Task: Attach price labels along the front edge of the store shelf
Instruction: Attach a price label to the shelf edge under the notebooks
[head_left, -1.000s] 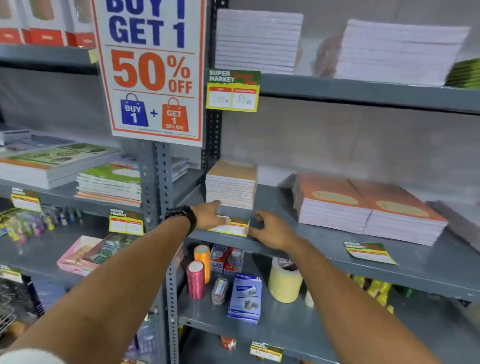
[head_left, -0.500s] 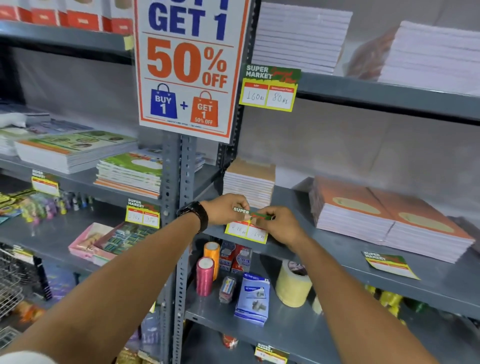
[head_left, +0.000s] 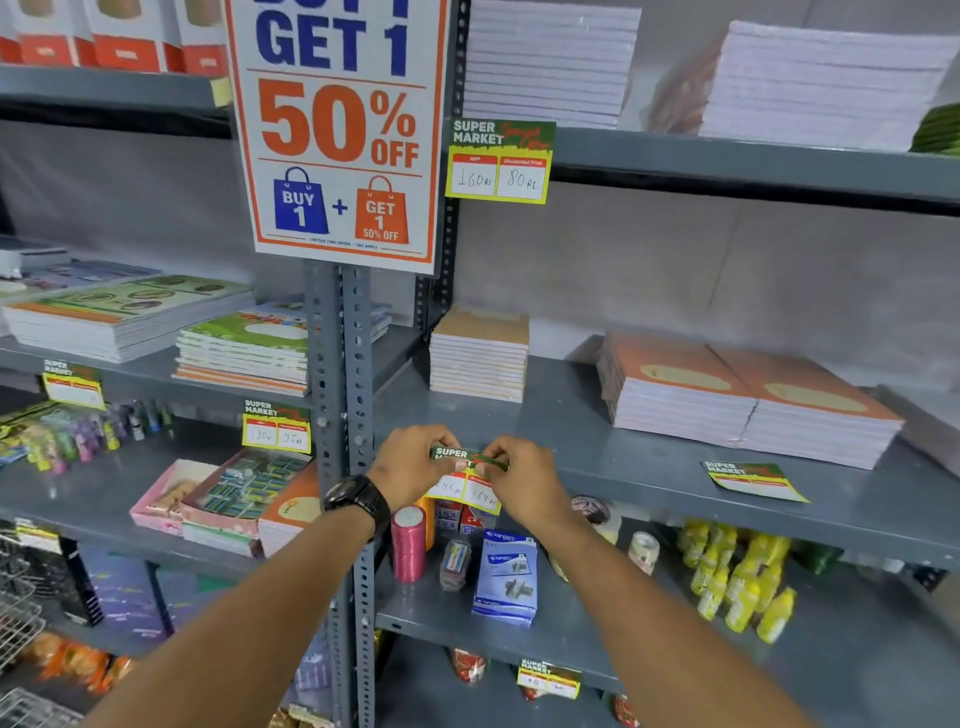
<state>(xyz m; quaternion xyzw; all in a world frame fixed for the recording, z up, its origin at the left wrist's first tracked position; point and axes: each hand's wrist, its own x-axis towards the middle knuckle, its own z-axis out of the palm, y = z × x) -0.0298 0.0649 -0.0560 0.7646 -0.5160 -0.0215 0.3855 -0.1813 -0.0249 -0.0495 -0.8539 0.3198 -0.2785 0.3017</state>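
Both hands, left hand and right hand, are pinching the price label by its green top strip at the shelf front edge near its left corner; suggest keeping it level, pressing outward from centre.

A single head-worn, wide-angle view looks forward and slightly down at a grey metal shelving unit from close range, near enough that both forearms reach in from the bottom edge toward the frame's centre. The perforated upright post runs vertically just left of centre. A "50% OFF" promotional sign is cropped by the top edge. Straight shelf edges bow toward the right side of the frame.
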